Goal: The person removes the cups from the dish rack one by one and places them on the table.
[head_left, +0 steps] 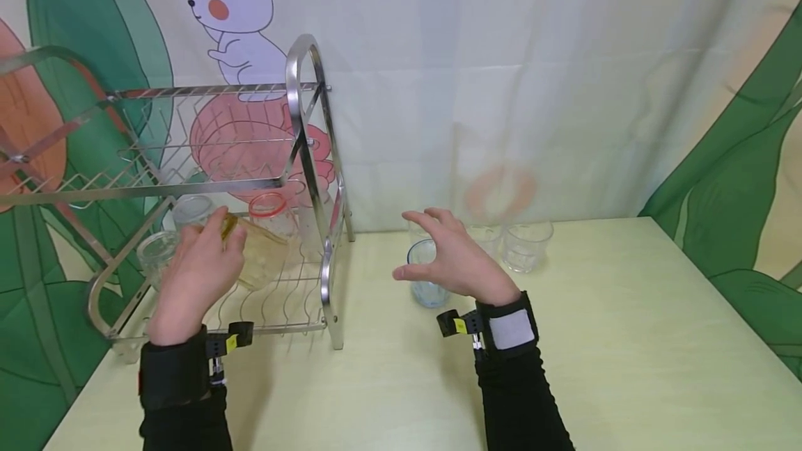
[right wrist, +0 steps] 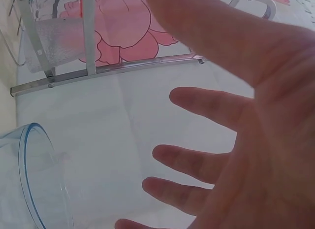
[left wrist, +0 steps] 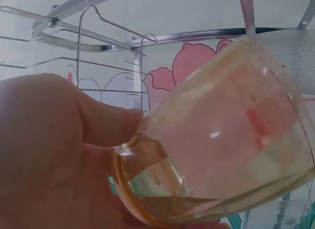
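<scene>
- Amber glass (head_left: 258,256): we are gripping it in our left hand (head_left: 199,273), fingers curled round its base; it is lying tilted, mouth pointing right, over the rack's (head_left: 305,159) lower tier at the table's (head_left: 626,339) left edge.
- Blue glass (head_left: 426,277): standing mid-table, directly beneath our right hand (head_left: 454,263), which is hovering spread, holding nothing; this hand is the nearer.

Soft, even light fills my view from above, bright but without hard glare. My arms throw only faint, blurry shadows on the pale table (head_left: 388,395). The steel rack (head_left: 307,179) carries thin highlights along its bars. The far backdrop looks slightly soft. In both wrist views my skin sits too near and smears out of focus, and the glass (left wrist: 221,140) shows small white glints.
</scene>
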Demonstrator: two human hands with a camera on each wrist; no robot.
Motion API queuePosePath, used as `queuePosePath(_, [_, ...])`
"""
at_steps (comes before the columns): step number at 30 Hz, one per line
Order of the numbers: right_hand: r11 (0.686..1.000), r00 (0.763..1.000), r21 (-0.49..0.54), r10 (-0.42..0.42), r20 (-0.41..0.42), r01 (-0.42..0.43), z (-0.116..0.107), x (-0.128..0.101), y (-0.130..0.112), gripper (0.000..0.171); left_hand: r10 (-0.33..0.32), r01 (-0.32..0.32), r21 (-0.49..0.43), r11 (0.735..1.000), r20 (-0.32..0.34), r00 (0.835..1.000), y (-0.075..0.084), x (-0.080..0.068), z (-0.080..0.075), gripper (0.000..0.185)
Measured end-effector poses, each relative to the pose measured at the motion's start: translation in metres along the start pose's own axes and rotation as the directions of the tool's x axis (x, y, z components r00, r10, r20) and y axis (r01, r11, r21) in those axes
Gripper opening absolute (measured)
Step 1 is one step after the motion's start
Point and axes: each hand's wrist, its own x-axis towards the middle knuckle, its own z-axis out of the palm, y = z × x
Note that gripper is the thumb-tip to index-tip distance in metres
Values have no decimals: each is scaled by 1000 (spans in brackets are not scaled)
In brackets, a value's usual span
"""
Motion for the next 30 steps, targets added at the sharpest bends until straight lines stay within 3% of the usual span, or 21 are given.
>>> queuePosePath(11, [998, 998, 34, -58, -14, 59, -1, -2, -4, 87, 22, -21, -21, 1000, 21, 1000, 7, -7, -4, 71])
queuePosePath(20, [993, 995, 55, -100, -27, 101, -2, -3, -8, 86, 73, -68, -97, 993, 51, 996, 13, -12, -8, 68])
queuePosePath(25, [991, 993, 67, -115, -27, 116, -3, -5, -12, 86, 135, -127, -146, 981, 44, 990, 16, -13, -9, 62])
queuePosePath(30, [985, 989, 89, -146, -31, 149, -2, -5, -15, 87, 242, -229, -264, 937, 21, 970, 18, -15, -8, 57])
